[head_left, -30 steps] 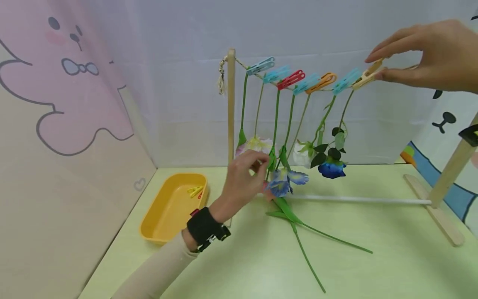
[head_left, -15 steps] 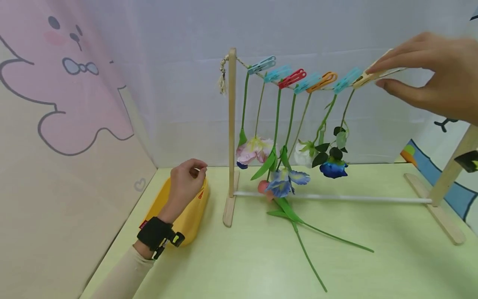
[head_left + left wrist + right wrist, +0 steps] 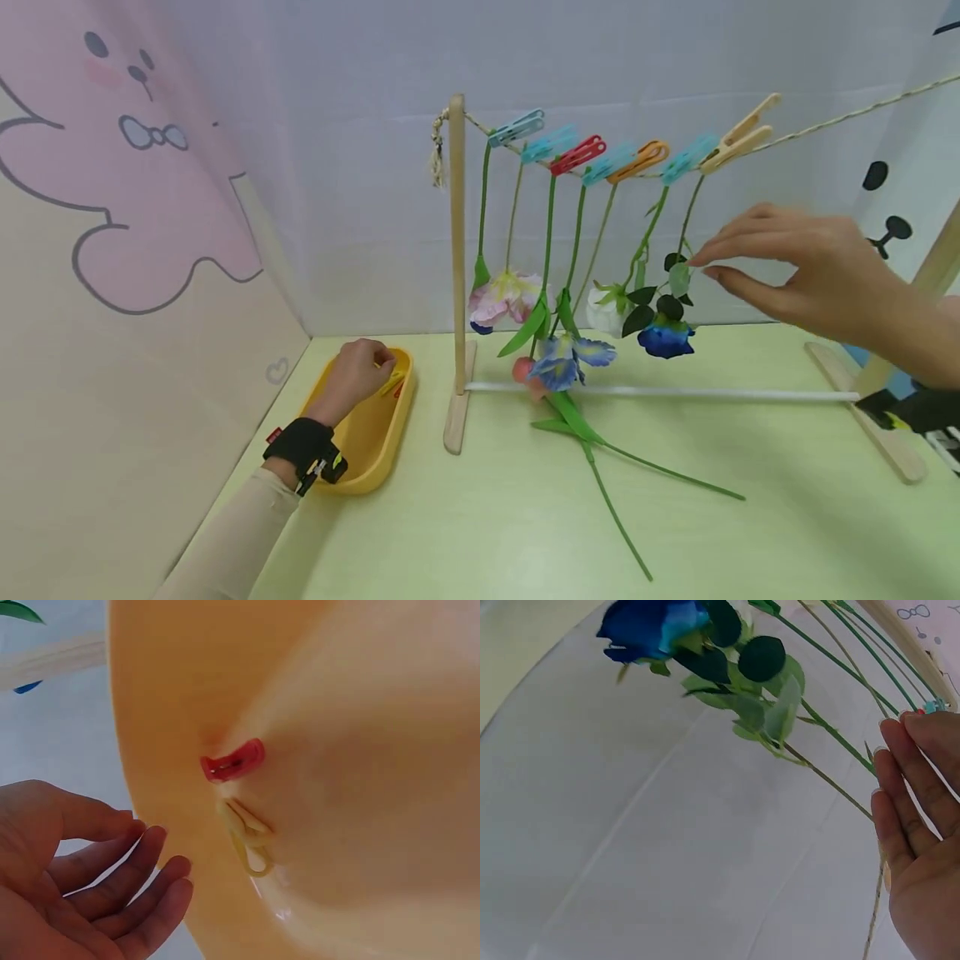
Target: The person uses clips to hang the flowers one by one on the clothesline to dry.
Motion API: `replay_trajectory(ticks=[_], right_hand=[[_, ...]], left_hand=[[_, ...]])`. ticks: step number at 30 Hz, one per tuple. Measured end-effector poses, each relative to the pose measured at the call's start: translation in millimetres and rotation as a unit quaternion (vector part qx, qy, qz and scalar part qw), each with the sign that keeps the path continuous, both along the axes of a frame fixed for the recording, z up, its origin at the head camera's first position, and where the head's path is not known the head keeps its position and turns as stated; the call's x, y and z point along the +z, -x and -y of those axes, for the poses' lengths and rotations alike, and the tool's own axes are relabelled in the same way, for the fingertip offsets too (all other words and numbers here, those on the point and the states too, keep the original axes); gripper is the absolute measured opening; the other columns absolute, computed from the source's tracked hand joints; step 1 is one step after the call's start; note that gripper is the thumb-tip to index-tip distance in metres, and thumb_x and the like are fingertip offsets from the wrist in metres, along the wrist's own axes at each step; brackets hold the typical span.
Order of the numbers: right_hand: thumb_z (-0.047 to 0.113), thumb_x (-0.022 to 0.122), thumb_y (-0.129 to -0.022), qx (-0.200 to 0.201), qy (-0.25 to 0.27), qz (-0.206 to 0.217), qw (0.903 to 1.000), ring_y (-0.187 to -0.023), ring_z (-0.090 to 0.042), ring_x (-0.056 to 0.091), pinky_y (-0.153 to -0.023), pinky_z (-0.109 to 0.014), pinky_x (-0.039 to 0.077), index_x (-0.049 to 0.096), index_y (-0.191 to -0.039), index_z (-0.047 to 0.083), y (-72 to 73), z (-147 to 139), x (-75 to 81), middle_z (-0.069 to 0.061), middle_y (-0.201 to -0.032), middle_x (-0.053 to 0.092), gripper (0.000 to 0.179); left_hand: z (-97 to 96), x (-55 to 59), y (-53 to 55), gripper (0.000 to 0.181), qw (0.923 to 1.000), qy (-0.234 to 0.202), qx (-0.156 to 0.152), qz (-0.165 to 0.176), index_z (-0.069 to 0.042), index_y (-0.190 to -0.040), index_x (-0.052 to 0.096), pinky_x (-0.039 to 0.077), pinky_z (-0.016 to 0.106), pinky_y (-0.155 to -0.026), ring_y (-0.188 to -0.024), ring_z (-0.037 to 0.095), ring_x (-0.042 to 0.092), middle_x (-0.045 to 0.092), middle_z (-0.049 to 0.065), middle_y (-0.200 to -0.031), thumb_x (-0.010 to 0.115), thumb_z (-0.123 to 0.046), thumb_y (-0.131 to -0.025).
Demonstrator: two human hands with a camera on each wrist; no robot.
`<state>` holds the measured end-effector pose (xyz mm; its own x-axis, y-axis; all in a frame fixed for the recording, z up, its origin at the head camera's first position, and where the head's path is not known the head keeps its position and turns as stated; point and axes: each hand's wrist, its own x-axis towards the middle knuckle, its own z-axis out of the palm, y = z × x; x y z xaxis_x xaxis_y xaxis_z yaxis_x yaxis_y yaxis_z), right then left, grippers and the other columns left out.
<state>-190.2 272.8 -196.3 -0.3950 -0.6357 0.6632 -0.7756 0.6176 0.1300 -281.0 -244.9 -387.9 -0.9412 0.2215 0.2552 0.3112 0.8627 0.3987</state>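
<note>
My left hand is over the yellow basin, fingers loosely bent with nothing between them. In the left wrist view, a red clothespin and a yellow clothespin lie inside the basin, just beyond the fingertips. My right hand holds nothing; its relaxed fingers hover beside the leaves of a blue rose. That rose hangs head-down by its stem from a cream clothespin clipped on the rope.
More upside-down artificial flowers, including a pink iris and a white rose, hang from several coloured clothespins left of the cream one. Two green stems lie on the table. Wooden posts and a white bar form the rack.
My right hand let go of the cream clothespin and came down toward the blue rose. My left hand moved left from the hanging flowers to the yellow basin.
</note>
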Motion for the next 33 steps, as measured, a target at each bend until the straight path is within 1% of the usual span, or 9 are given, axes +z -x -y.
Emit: replay_trajectory(ticks=[3, 6, 10, 12, 17, 20, 25, 30, 33], right_hand=[[0.008, 0.074, -0.076, 0.028, 0.007, 0.025, 0.9993, -0.092, -0.01, 0.059, -0.071, -0.013, 0.046, 0.078, -0.097, 0.014, 1.3, 3, -15.7, 0.002, -0.093, 0.073, 0.023], [0.008, 0.074, -0.076, 0.04, 0.011, 0.043, 0.9982, -0.091, -0.008, 0.059, -0.069, -0.015, 0.048, 0.078, -0.098, 0.016, 1.5, 5, -29.5, 0.004, -0.093, 0.072, 0.024], [0.001, 0.078, -0.067, 0.041, 0.011, 0.056, 0.9976, -0.089, -0.005, 0.058, -0.057, -0.02, 0.051, 0.077, -0.098, 0.019, 2.0, 8, -45.1, 0.007, -0.093, 0.071, 0.035], [0.005, 0.078, -0.072, 0.044, 0.006, 0.065, 0.9969, -0.089, -0.005, 0.058, -0.054, -0.023, 0.052, 0.077, -0.098, 0.019, 2.6, 9, -52.4, 0.008, -0.093, 0.071, 0.03], [0.007, 0.076, -0.074, 0.052, 0.006, 0.088, 0.9948, -0.089, -0.004, 0.058, -0.053, -0.026, 0.054, 0.076, -0.1, 0.021, 2.9, 11, -68.8, 0.011, -0.093, 0.07, 0.03], [0.001, 0.077, -0.069, 0.055, 0.01, 0.097, 0.9937, -0.088, -0.003, 0.057, -0.051, -0.023, 0.052, 0.076, -0.099, 0.022, 2.7, 13, -76.2, 0.011, -0.092, 0.069, 0.037], [-0.001, 0.078, -0.068, 0.061, 0.014, 0.113, 0.9916, -0.089, -0.003, 0.057, -0.054, -0.021, 0.051, 0.076, -0.1, 0.022, 0.2, 14, -86.1, 0.01, -0.093, 0.07, 0.04], [0.0, 0.078, -0.07, 0.048, 0.013, 0.137, 0.9894, -0.092, -0.004, 0.058, -0.065, -0.034, 0.056, 0.076, -0.099, 0.023, -3.1, 17, -96.5, 0.011, -0.096, 0.07, 0.037], [0.001, 0.079, -0.072, 0.043, 0.012, 0.152, 0.9873, -0.093, -0.006, 0.059, -0.068, -0.039, 0.057, 0.076, -0.098, 0.023, -4.9, 19, -102.3, 0.011, -0.096, 0.07, 0.034]], left_hand=[[2.8, -3.9, 4.8, 0.013, 0.9991, 0.029, -0.006, 0.031, 0.001, -0.093, 0.075, 0.054, 0.039, -0.062, -0.068, 0.026, 0.063, 0.072, 0.018, -0.091, 0.066, -0.007, -0.089], [4.1, -6.9, 9.4, 0.016, 0.9971, 0.055, -0.013, 0.051, 0.003, -0.098, 0.074, 0.056, 0.043, -0.069, -0.075, 0.028, 0.063, 0.072, 0.019, -0.097, 0.066, -0.007, -0.089], [6.4, -11.8, 13.3, 0.02, 0.9929, 0.093, -0.029, 0.068, 0.006, -0.103, 0.073, 0.056, 0.046, -0.077, -0.083, 0.032, 0.063, 0.071, 0.022, -0.101, 0.066, -0.006, -0.089], [7.7, -15.1, 14.1, 0.02, 0.9907, 0.107, -0.035, 0.077, 0.006, -0.103, 0.072, 0.055, 0.046, -0.078, -0.084, 0.032, 0.063, 0.071, 0.022, -0.101, 0.066, -0.007, -0.088], [10.9, -25.1, 14.6, 0.014, 0.9874, 0.125, -0.058, 0.077, 0.004, -0.096, 0.071, 0.054, 0.043, -0.072, -0.076, 0.028, 0.06, 0.07, 0.018, -0.091, 0.067, -0.006, -0.087], [11.1, -28.7, 13.3, 0.007, 0.9867, 0.133, -0.069, 0.062, 0.002, -0.089, 0.07, 0.052, 0.04, -0.066, -0.07, 0.025, 0.057, 0.068, 0.014, -0.083, 0.068, -0.003, -0.084], [5.5, -26.7, 9.8, 0.007, 0.9858, 0.141, -0.064, 0.065, -0.001, -0.077, 0.068, 0.047, 0.034, -0.058, -0.062, 0.023, 0.053, 0.06, 0.007, -0.069, 0.072, -0.003, -0.082], [1.2, -24.2, 6.9, 0.008, 0.9821, 0.157, -0.068, 0.078, -0.002, -0.075, 0.065, 0.044, 0.03, -0.057, -0.061, 0.021, 0.051, 0.056, 0.005, -0.068, 0.071, 0.001, -0.079], [1.7, -22.4, 4.6, 0.01, 0.9827, 0.153, -0.075, 0.073, -0.002, -0.072, 0.063, 0.043, 0.03, -0.055, -0.06, 0.022, 0.051, 0.054, 0.006, -0.065, 0.07, 0.006, -0.075]])
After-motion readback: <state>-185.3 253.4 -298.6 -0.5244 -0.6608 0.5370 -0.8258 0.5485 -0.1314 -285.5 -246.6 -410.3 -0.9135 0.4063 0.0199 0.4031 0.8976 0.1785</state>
